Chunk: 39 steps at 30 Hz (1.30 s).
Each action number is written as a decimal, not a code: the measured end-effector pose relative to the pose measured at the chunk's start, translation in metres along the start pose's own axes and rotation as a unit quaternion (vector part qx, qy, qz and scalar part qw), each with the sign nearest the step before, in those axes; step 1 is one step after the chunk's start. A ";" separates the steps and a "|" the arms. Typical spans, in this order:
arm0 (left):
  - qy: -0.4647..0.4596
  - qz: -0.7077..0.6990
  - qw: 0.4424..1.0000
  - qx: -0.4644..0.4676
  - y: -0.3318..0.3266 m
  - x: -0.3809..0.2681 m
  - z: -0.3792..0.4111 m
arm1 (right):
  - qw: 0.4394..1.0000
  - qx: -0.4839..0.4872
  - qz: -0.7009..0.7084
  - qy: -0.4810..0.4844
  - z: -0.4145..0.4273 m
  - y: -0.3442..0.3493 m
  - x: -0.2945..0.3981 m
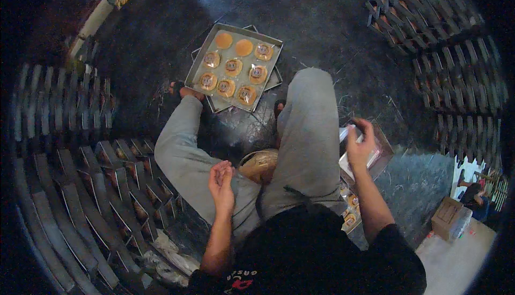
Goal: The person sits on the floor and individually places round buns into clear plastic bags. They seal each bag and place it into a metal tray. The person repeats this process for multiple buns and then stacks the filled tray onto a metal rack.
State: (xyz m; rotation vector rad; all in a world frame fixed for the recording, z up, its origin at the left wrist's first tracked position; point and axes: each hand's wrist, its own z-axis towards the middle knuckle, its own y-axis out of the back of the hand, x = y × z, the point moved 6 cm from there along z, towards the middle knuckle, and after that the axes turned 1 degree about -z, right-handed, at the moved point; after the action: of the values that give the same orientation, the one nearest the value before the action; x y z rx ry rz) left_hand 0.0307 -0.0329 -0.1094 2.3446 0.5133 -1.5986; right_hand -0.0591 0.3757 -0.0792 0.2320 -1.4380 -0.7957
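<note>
My left hand (222,180) hovers over my left thigh, its fingers loosely curled and nothing visible in them. On my right side, my right hand (359,146) pinches a thin, clear plastic wrapper (345,132). Below that hand is an open cardboard box (384,150) with a stack of pale plastic wrappers (372,154) inside. Before my feet, a metal baking tray (194,69) carries several round buns. Two bare buns (244,47) lie along its far edge; the others, such as this wrapped bun (233,67), are in clear film with dark printing.
Another metal tray (275,80) sits crosswise under the bun tray. Between my legs is a round tan object (259,164). More wrapped buns (351,217) lie by my right hip. Stacked trays (100,182) rise at left, and more stacked trays (458,73) at right. A carton (446,216) and a person (474,198) are farther right.
</note>
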 end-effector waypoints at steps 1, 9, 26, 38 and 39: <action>0.008 0.010 1.000 0.014 -0.012 -0.006 0.005 | 0.996 -0.039 -0.017 -0.082 -0.011 0.024 -0.063; -0.028 0.052 0.981 0.186 -0.099 -0.064 0.016 | 0.911 0.001 -0.385 -0.147 -0.093 0.026 -0.237; -0.228 0.223 0.895 0.313 -0.195 -0.077 -0.055 | 0.978 -0.206 -0.033 -0.019 -0.028 0.083 -0.041; -0.153 0.012 0.980 0.127 -0.154 -0.098 0.012 | 0.960 0.159 0.189 -0.131 0.000 -0.040 0.090; -0.179 0.072 0.975 0.108 -0.136 -0.100 0.018 | 0.945 0.177 0.223 -0.161 0.000 -0.056 0.100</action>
State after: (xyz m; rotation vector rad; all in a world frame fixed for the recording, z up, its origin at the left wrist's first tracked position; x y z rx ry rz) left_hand -0.0755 0.0688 -0.0244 2.1002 0.0926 -2.0288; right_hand -0.0852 0.2743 -0.0334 0.0398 -1.8544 -0.2026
